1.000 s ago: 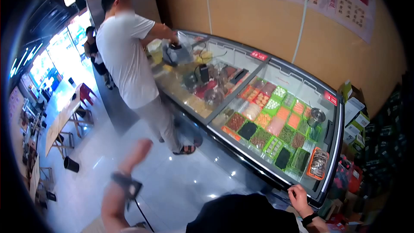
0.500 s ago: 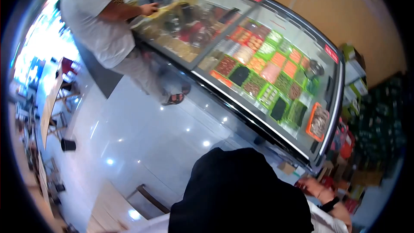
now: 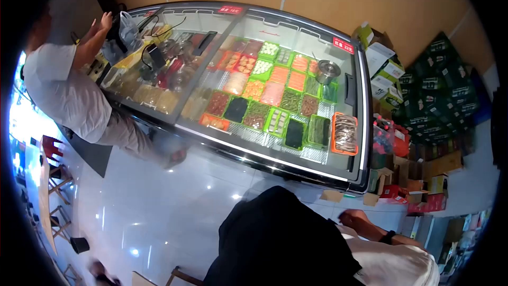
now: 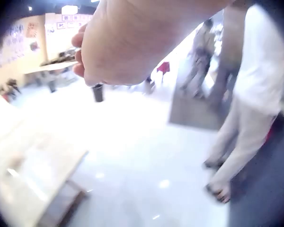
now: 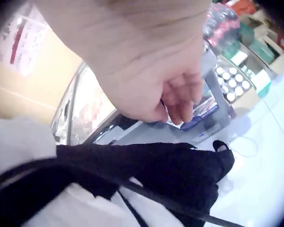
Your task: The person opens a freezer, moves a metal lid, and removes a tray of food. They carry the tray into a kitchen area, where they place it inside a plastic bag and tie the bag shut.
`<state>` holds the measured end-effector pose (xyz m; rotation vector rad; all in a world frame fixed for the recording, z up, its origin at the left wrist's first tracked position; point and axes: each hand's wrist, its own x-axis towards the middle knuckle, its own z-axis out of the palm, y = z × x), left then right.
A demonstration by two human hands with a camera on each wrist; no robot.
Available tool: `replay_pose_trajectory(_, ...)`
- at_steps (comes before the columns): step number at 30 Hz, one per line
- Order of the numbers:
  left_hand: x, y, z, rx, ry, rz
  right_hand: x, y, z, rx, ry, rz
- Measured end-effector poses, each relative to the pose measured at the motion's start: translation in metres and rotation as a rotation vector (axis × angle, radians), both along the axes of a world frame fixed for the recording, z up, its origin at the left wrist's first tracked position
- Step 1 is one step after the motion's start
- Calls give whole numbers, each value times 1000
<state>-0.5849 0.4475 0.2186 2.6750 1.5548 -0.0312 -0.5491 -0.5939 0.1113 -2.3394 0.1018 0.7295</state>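
My left hand [image 4: 109, 52] hangs in the air over the pale floor, its fingertips loosely bent and holding nothing. In the head view a blurred left hand [image 3: 98, 269] shows at the bottom left. My right hand [image 5: 151, 85] hangs with loosely curled fingers at my side, nothing in them; in the head view it is beside my light clothing, below the near right corner of the glass-topped display freezer [image 3: 264, 167]. Inside the freezer are green and orange trays of food, among them an orange tray [image 3: 345, 135] and a metal pot [image 3: 327, 71].
A person in a white shirt [image 3: 63, 85] stands at the freezer's left end near a plastic bag [image 3: 128, 30]. Cardboard boxes [image 3: 444, 163] and a dark green stack [image 3: 439, 90] are right of it. A wooden table [image 4: 42, 165] stands at my left.
My view has swung right and down along the freezer. My right hand has left the freezer's edge and dropped to my side. My left arm has lowered from in front of me.
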Motion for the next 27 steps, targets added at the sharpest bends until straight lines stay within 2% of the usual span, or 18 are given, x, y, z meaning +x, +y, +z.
replay_pose_trajectory(1,30,-7,3,-22,-65,-67,18,5,-6,45,73,-122)
replay_pose_trajectory(4,164,-103,25,-266,-334,-401,117,63,22,356,-281,-6)
replay_pose_trajectory(5,207,-152,40,-399,-438,-516,153,91,51,452,-159,-1)
replay_pose_trajectory(7,282,-343,112,-728,-755,-634,212,131,78,341,-433,221)
replay_pose_trajectory(9,345,-396,136,-1041,-757,-1025,259,167,109,265,-570,400)
replay_pose_trajectory(11,387,-447,159,-1246,-875,-1205,287,198,141,290,-851,541)
replay_pose_trajectory(12,411,-458,168,-1376,-975,-1145,300,212,154,447,-842,523)
replay_pose_trajectory(13,387,-509,187,-1455,-1157,-954,305,221,167,584,-738,429)
replay_pose_trajectory(15,422,-508,171,-1794,-1279,-969,306,220,174,779,-750,290)
replay_pose_trajectory(16,458,-489,138,-1760,-1143,-1160,306,214,169,846,-759,207)
replay_pose_trajectory(17,437,-509,118,-1688,-1043,-1207,307,207,163,915,-771,121)
replay_pose_trajectory(18,428,-517,89,-1602,-935,-1155,294,191,154,796,-751,40)
replay_pose_trajectory(19,427,-519,50,-1577,-871,-1143,281,174,137,866,-641,-59)
replay_pose_trajectory(20,400,-535,30,-1562,-842,-943,270,153,114,841,-609,-140)
replay_pose_trajectory(21,397,-527,-19,-1633,-779,-886,254,128,96,794,-552,-179)
replay_pose_trajectory(23,366,-518,-80,-1774,-677,-562,221,83,67,731,-445,-383)
replay_pose_trajectory(25,333,-509,-129,-1915,-811,-119,192,37,45,664,-423,-572)
replay_pose_trajectory(27,306,-476,-195,-2108,-823,154,172,-8,20,587,-479,-699)
